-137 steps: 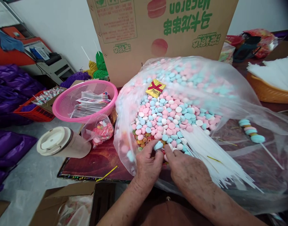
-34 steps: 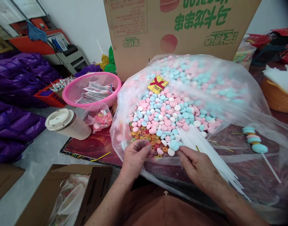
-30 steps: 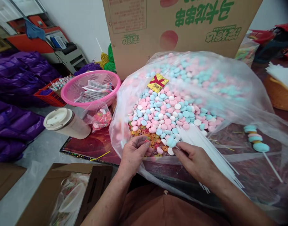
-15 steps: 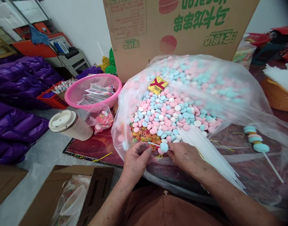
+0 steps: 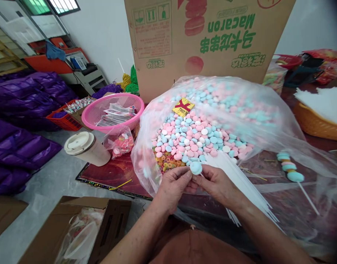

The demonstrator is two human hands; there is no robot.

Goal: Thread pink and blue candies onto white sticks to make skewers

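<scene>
A pale blue round candy (image 5: pixel 196 168) sits at the top end of a thin white stick (image 5: pixel 202 175), between my two hands. The fingers of my right hand (image 5: pixel 219 185) are closed around the stick just below the candy. My left hand (image 5: pixel 172 187) is pinched against the candy's left side; whatever lies between its fingertips is hidden. Behind them, a clear plastic bag (image 5: pixel 146 146) lies open over pink, blue and white candies (image 5: pixel 194 141). Small coloured ring gummies (image 5: pixel 168 161) fill its near left corner. Loose white sticks (image 5: pixel 237 179) lie beside my right hand.
A finished candy skewer (image 5: pixel 290 170) lies on the right. At left stand a pink basket (image 5: pixel 140 110) of packets, a lidded cup (image 5: pixel 98 152) and a small candy bag (image 5: pixel 121 143). A large carton (image 5: pixel 162 80) rises behind. An open box (image 5: pixel 55 223) sits low at left.
The candy and stick have turned, so the candy faces up toward me and the stick points down to the right. My hands have come closer together. The view has tilted up slightly.
</scene>
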